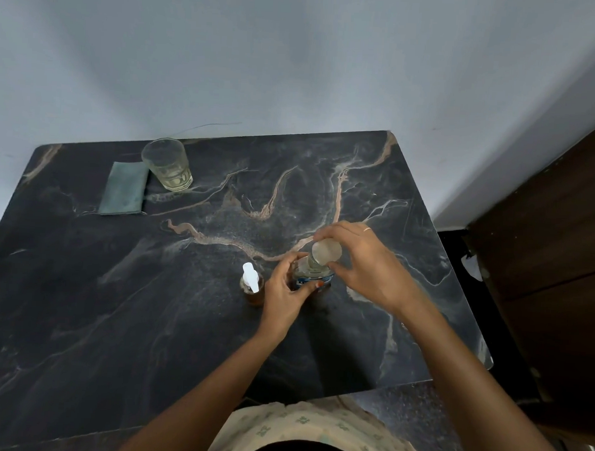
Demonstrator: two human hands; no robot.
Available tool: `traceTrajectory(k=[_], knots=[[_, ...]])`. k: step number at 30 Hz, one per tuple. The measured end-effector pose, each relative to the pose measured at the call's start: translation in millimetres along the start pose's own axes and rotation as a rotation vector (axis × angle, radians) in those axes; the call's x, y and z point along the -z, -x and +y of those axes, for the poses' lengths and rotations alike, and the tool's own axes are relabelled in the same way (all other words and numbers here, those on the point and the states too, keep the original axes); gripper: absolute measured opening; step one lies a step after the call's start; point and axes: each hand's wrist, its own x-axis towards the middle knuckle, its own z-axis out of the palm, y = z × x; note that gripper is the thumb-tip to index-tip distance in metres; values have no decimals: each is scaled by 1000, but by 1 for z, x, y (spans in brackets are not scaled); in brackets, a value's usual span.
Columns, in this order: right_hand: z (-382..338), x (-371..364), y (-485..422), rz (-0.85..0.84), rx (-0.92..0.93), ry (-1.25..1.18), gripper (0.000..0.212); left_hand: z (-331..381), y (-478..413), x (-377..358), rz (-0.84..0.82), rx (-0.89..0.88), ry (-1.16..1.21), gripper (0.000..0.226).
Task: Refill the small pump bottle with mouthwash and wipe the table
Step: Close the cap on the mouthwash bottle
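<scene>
A clear mouthwash bottle [309, 275] with a blue label stands upright on the dark marble table [149, 304]. My left hand [283, 293] wraps around its body. My right hand [362, 262] pinches its clear round cap [326, 251] at the top of the neck; whether the cap is on or off the bottle I cannot tell. Just left of the bottle stands the small amber pump bottle [252, 286] with its white pump head on. A folded grey-green cloth [124, 188] lies flat at the far left of the table.
A clear drinking glass [167, 164] with a little pale liquid stands at the back left, beside the cloth and near the wall. A dark wooden cabinet [554, 253] is to the right of the table. The table's front edge is close to my body.
</scene>
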Motion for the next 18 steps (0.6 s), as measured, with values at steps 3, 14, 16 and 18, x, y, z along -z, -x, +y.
traceTrajectory(k=[3, 14, 16, 18], knots=[[-2, 0, -5, -52, 38, 9, 37, 0, 0, 0, 4, 5, -8, 55], [-13, 3, -11, -184, 102, 125, 41, 6, 1, 0, 6, 10, -14, 53], [-15, 3, -10, -178, 77, 143, 39, 5, 1, 1, 7, 4, -26, 55], [-16, 2, -9, -165, 30, 180, 35, 5, 1, 1, 2, -5, -41, 58]])
